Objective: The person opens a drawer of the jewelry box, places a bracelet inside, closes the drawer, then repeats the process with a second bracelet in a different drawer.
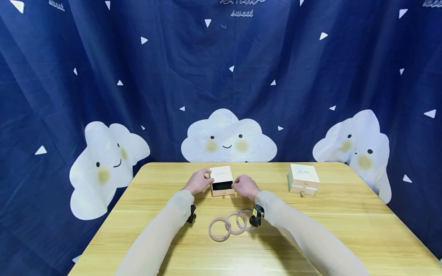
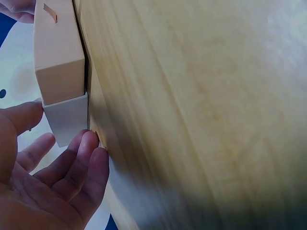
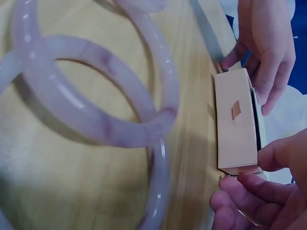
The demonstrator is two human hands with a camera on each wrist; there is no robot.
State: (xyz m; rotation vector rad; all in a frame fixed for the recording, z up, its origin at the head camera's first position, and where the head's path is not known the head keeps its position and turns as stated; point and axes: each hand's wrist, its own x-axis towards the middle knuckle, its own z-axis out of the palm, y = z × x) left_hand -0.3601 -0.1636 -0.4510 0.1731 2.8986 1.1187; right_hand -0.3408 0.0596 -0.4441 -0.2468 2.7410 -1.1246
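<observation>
A small white box [image 1: 221,173] stands on the table with its pink drawer [image 1: 223,192] pulled partway out, showing a dark inside. The left hand [image 1: 198,181] grips the white sleeve of the box at its left side; the left wrist view shows thumb and fingers around that sleeve [image 2: 67,120]. At the drawer's right front corner, the right hand [image 1: 246,186] pinches the pink drawer [image 3: 236,122] between thumb and fingers. Three pale pink-purple bangles [image 1: 220,229] lie nearer the front, overlapping in a row, the rightmost partly behind the wrist camera.
Another box [image 1: 304,174], white on top with a pink drawer front and a small tab, stands to the right on the wooden table [image 1: 345,222]. Behind the table hangs a dark blue curtain [image 1: 165,84] with white clouds and triangles.
</observation>
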